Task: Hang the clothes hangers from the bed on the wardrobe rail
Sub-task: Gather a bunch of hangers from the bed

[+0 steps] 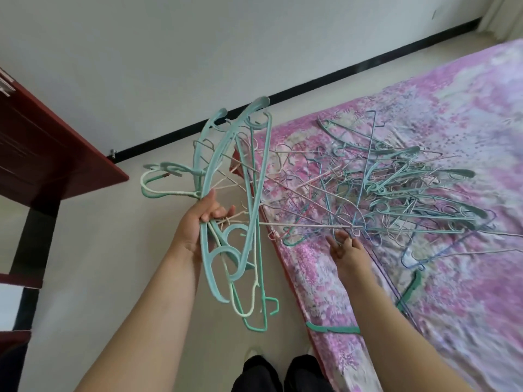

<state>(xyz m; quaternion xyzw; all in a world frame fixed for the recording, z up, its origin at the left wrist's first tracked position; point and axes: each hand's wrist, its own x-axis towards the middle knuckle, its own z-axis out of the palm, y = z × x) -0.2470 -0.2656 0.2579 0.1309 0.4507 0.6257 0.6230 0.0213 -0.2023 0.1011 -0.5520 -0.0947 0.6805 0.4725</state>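
**Hangers gathered at the bed's edge**

Bundle of teal and cream hangers (226, 210) held upright in the left hand (198, 222), fingers curled round the stems, hooks fanned and crossed. Tangled pile (396, 188) of thin wire and plastic hangers spread over the pink floral bed (467, 278). Right hand (346, 247) at the pile's near edge, fingers relaxed, nothing gripped. Best done by lifting one hook free at a time, probably, not dragging the knot. Dark red wardrobe door (42, 142) off to the left.
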